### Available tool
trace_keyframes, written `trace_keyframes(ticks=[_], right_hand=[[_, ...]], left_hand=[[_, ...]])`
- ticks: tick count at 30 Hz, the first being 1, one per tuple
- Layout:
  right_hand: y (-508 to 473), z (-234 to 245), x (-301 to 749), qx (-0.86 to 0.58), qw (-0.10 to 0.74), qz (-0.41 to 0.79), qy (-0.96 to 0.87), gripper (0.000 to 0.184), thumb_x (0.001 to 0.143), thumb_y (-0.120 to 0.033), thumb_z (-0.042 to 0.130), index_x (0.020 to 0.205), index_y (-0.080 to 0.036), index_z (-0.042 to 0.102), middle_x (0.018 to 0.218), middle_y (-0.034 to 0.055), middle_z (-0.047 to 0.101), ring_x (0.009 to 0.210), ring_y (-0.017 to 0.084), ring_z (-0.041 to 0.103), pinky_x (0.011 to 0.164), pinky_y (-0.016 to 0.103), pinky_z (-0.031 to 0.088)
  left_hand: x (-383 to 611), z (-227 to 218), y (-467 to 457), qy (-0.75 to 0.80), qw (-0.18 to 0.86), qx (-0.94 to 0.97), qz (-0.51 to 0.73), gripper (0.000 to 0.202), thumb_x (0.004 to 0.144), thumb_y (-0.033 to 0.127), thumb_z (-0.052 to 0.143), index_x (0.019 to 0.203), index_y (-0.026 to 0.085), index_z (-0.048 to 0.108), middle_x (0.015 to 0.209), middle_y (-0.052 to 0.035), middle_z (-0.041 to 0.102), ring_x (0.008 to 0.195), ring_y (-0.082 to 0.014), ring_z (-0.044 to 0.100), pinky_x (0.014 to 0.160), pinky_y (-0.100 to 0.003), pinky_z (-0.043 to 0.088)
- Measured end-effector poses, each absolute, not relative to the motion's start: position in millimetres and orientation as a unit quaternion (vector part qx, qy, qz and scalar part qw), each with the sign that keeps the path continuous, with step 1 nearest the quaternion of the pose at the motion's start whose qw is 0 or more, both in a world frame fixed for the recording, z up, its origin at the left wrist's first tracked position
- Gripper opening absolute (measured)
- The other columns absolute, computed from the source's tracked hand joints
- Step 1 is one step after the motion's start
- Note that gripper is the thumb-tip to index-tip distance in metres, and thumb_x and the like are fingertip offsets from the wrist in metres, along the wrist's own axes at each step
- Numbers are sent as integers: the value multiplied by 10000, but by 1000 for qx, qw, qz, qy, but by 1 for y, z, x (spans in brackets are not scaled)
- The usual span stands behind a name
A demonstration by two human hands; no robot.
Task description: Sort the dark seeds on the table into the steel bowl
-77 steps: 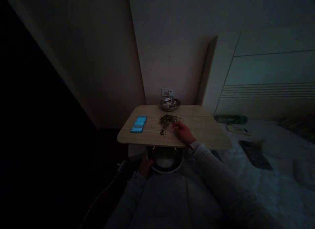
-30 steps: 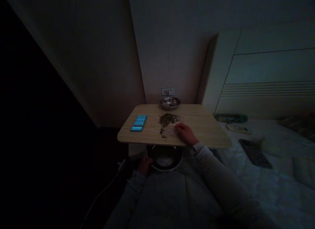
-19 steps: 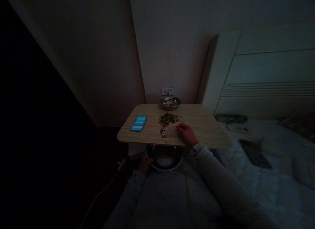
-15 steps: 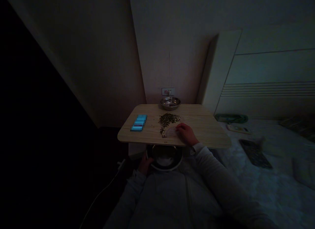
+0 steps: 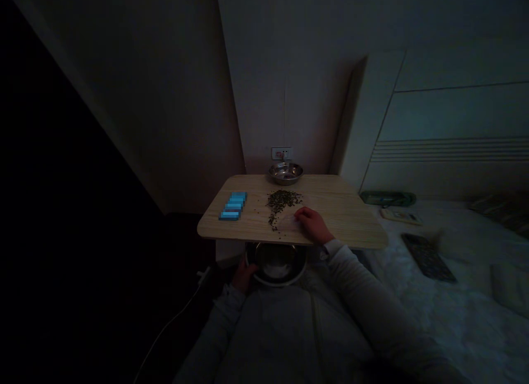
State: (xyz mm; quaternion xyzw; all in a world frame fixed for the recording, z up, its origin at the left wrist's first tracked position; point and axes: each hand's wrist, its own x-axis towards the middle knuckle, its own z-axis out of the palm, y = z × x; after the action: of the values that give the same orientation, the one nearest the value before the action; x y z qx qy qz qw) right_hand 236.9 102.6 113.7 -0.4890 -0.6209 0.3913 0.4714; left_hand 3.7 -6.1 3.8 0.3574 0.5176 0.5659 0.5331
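Observation:
My right hand (image 5: 311,223) is closed on a thin, translucent, pale sheet (image 5: 287,223), held low over the tabletop; its exact kind is hard to tell in the dim light. Left of the sheet, small dark grains (image 5: 273,221) trail from a larger heap of grains (image 5: 282,199) toward the table's near edge. Below that edge, in my lap, is a round, dark basin (image 5: 278,281) with a pale rim. My left hand (image 5: 243,276) grips its left side, thumb over the rim. Something pale lies inside the basin, not clear enough to name.
A shiny metal bowl (image 5: 285,174) stands at the back of the wooden table (image 5: 343,213). On the left lies a phone (image 5: 233,206) with a lit screen. A bed (image 5: 413,296) with several items is at the right, and a white cable (image 5: 165,326) runs down on the left.
A few grains near the table's front edge have shifted slightly right. The right hand and the sheet have barely moved, and the left hand stays on the basin.

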Motion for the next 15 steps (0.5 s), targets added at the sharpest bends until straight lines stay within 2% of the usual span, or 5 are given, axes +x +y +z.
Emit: trace_keyframes(ticks=[5,15], right_hand=[[102,116,236,-489,474,406,-610,105,616,-298,511,662,-229,576,643,-10,620,683,176,554,759,328,449],[100,118,236,-492,472,396,-615,113,621,-298,512,663,-224,586,669,-7,638,705,178,562,782,330,451]], left_hand=[[7,7,-7,519,556,315,568,574,497,257,675,1069,213,699,917,-49,735,948,-288,657,864,-401,495],[9,29,-14,519,566,308,562,630,461,251,700,1089,202,709,865,-36,754,914,-283,672,838,-380,514]])
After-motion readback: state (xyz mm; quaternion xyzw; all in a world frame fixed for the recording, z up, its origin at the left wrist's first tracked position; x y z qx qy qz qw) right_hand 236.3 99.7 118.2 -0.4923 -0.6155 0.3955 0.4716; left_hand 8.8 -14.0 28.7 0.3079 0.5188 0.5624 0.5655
